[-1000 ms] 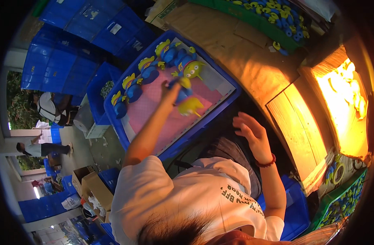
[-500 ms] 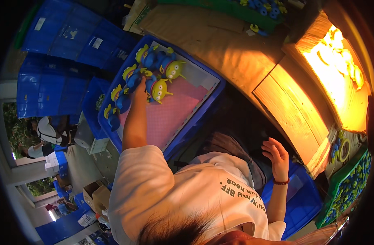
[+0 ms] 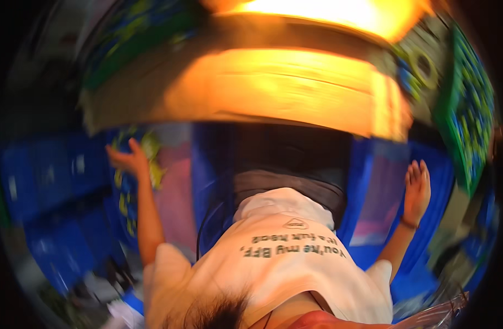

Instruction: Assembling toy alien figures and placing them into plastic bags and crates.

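Note:
My left hand (image 3: 129, 160) is open, thumb and fingers spread, with nothing visible in it. It hovers over or beside yellow-green-headed toy figures with blue bodies (image 3: 152, 151), which are blurred. They lie along the left side of a blue bin (image 3: 203, 164) lined with a pink sheet (image 3: 175, 183). Over on the right, my right hand (image 3: 417, 191) is open and empty, its fingers straight and close together. Near it is a second blue bin (image 3: 435, 170) with a pinkish sheet (image 3: 378, 186) inside.
A brightly lit cardboard-covered bench (image 3: 268, 82) crosses ahead. Green trays of toy parts stand at the right (image 3: 449, 107) and far left (image 3: 128, 68). A tape roll (image 3: 423, 68) lies at the bench's right. Blue crates (image 3: 48, 170) are stacked at the left.
The view has swung to the right, bringing the bench ahead and the right bin into fuller sight. My left hand has come away from the toy figures it was among, fingers now spread.

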`<control>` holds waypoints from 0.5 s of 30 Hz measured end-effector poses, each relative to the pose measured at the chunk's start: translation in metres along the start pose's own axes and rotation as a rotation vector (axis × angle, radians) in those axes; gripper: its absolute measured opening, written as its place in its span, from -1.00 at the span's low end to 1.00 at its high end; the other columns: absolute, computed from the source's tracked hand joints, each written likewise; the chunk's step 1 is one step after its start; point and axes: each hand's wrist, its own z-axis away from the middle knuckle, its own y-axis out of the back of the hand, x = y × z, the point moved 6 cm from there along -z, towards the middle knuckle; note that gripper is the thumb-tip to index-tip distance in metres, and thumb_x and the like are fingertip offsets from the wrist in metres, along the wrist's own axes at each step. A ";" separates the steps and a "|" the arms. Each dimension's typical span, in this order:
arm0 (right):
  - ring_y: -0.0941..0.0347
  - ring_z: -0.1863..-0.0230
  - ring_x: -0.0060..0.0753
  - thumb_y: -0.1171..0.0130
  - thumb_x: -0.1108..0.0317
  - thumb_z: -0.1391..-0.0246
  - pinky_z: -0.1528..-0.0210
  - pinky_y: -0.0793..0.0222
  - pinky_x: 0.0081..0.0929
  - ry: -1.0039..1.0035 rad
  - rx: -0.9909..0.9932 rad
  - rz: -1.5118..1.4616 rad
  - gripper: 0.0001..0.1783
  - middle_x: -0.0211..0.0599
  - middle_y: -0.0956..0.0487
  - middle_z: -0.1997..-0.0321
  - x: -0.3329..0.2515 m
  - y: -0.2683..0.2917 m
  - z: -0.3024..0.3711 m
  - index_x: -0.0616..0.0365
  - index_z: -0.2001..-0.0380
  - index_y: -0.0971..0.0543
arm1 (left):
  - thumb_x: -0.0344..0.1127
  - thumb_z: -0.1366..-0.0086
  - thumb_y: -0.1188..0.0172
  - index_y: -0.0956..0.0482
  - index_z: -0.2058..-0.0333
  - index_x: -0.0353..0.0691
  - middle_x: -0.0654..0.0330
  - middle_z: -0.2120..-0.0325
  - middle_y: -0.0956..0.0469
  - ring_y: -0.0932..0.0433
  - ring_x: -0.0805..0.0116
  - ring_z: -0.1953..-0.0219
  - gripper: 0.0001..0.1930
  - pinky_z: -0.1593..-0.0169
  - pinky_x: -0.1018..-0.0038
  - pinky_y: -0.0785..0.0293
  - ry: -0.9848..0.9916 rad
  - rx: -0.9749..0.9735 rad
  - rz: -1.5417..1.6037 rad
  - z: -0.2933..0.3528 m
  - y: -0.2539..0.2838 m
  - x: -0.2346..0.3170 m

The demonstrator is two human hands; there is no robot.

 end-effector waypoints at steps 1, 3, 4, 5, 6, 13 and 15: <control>-0.49 -0.14 -0.28 0.09 0.24 -0.45 -0.19 -0.40 -0.35 0.072 0.105 -0.030 -0.53 -0.12 -0.52 -0.20 -0.005 0.034 -0.004 0.24 -0.29 -0.35 | 0.00 -0.16 -0.36 -0.11 -0.37 -0.17 -0.23 -0.30 -0.14 -0.23 -0.21 -0.27 -0.10 -0.31 -0.05 -0.20 -0.174 -0.001 0.126 0.002 0.016 0.061; -0.53 -0.07 -0.26 0.05 0.27 -0.42 -0.15 -0.43 -0.35 0.201 0.337 -0.046 -0.56 -0.11 -0.55 -0.14 -0.005 0.104 -0.005 0.25 -0.24 -0.39 | -0.10 -0.21 -0.34 -0.13 -0.37 -0.22 -0.20 -0.32 -0.10 -0.18 -0.17 -0.31 -0.16 -0.34 -0.02 -0.16 -0.502 -0.043 0.347 0.020 0.047 0.179; -0.54 -0.03 -0.26 0.00 0.30 -0.39 -0.12 -0.45 -0.36 0.247 0.460 -0.040 -0.58 -0.11 -0.57 -0.10 0.001 0.138 -0.002 0.26 -0.21 -0.41 | -0.15 -0.23 -0.33 -0.14 -0.36 -0.24 -0.19 -0.33 -0.08 -0.15 -0.15 -0.32 -0.19 -0.35 -0.01 -0.14 -0.656 -0.088 0.434 0.033 0.062 0.230; -0.55 0.02 -0.26 -0.04 0.33 -0.35 -0.06 -0.47 -0.36 0.244 0.514 -0.104 -0.62 -0.12 -0.58 -0.04 0.022 0.178 -0.002 0.26 -0.16 -0.44 | -0.20 -0.26 -0.32 -0.15 -0.36 -0.27 -0.17 -0.34 -0.06 -0.12 -0.14 -0.34 -0.22 -0.36 0.00 -0.12 -0.794 -0.137 0.512 0.047 0.074 0.273; -0.55 0.07 -0.26 -0.08 0.36 -0.32 -0.01 -0.49 -0.37 0.247 0.570 -0.170 -0.65 -0.14 -0.60 0.03 0.044 0.219 0.000 0.27 -0.10 -0.47 | -0.25 -0.28 -0.31 -0.15 -0.36 -0.29 -0.16 -0.35 -0.04 -0.10 -0.12 -0.36 -0.24 -0.37 0.01 -0.10 -0.922 -0.202 0.578 0.063 0.082 0.309; -0.52 0.29 -0.31 -0.15 0.36 -0.25 0.21 -0.50 -0.44 -0.106 0.773 -0.335 -0.87 -0.26 -0.55 0.31 0.266 0.332 0.011 0.20 0.21 -0.53 | -0.17 -0.36 -0.21 -0.29 -0.29 -0.23 -0.17 -0.32 -0.09 -0.11 -0.21 -0.34 -0.41 -0.35 -0.06 -0.11 -1.487 -0.582 0.724 0.186 0.074 0.465; -0.54 0.24 -0.16 -0.22 0.30 -0.20 0.14 -0.50 -0.33 -0.151 0.733 0.042 -0.74 -0.15 -0.57 0.26 0.290 0.334 0.002 0.22 0.14 -0.53 | -0.11 -0.39 -0.15 -0.30 -0.29 -0.25 -0.20 -0.33 -0.10 -0.12 -0.21 -0.35 -0.42 -0.36 -0.03 -0.06 -1.479 -0.728 0.678 0.206 0.068 0.476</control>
